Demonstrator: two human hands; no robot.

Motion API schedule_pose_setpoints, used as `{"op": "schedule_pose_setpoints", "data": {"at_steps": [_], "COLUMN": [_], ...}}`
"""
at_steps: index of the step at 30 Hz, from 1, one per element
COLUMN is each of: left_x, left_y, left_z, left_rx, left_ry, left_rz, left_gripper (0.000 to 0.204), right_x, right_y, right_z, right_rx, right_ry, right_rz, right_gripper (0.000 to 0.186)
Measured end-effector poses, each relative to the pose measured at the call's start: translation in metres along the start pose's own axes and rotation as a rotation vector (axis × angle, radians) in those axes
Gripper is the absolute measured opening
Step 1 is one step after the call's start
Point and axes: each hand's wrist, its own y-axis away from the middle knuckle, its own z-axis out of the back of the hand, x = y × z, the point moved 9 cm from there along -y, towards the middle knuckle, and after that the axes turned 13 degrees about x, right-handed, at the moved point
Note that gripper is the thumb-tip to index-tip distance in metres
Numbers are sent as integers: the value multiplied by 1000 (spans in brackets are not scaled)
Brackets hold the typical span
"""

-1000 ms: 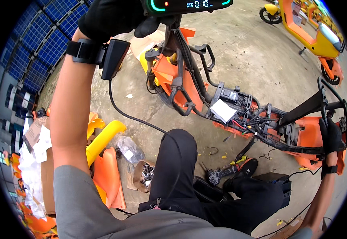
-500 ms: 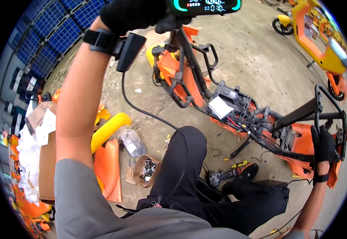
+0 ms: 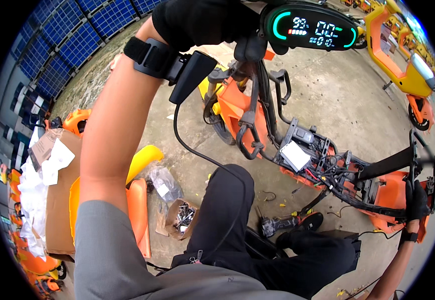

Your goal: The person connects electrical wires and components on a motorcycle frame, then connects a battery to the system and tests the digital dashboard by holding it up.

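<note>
A partly stripped electric scooter (image 3: 322, 172) stands in front of me, its black frame, wiring and orange panels exposed. At the top, my left hand (image 3: 212, 25), in a black glove, is closed around the handlebar beside a lit oval display (image 3: 310, 27). The grip itself is mostly hidden by the glove. Far to the right, my gloved right hand (image 3: 417, 202) is closed on the black tube of the rear frame (image 3: 434, 185). A white rectangular piece (image 3: 295, 155) lies on the wiring amid the frame. My left wrist bears a strapped black device (image 3: 192, 75) with a cable.
On the floor near my knee sit a small open carton of screws (image 3: 181, 217), a plastic bag (image 3: 165, 182) and a power drill (image 3: 277, 225). Orange and yellow panels (image 3: 138, 200) and a large cardboard box (image 3: 62, 200) lie left. Another yellow scooter (image 3: 397, 55) stands at the far right.
The scooter has shifted right and a little nearer, with both hands still on it. My left hand and the display have come further right and lower in view.
</note>
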Motion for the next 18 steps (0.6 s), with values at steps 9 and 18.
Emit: {"op": "schedule_pose_setpoints", "data": {"at_steps": [9,18], "left_x": [0,28], "left_y": [18,30], "left_z": [-2,8], "left_rx": [32,-317], "left_ry": [99,275], "left_rz": [285,482], "left_gripper": [42,43], "right_x": [-2,28], "right_y": [-3,-6], "right_z": [0,13], "right_rx": [-50,-33], "right_ry": [11,-23], "right_rz": [-142,-120], "right_gripper": [31,34]}}
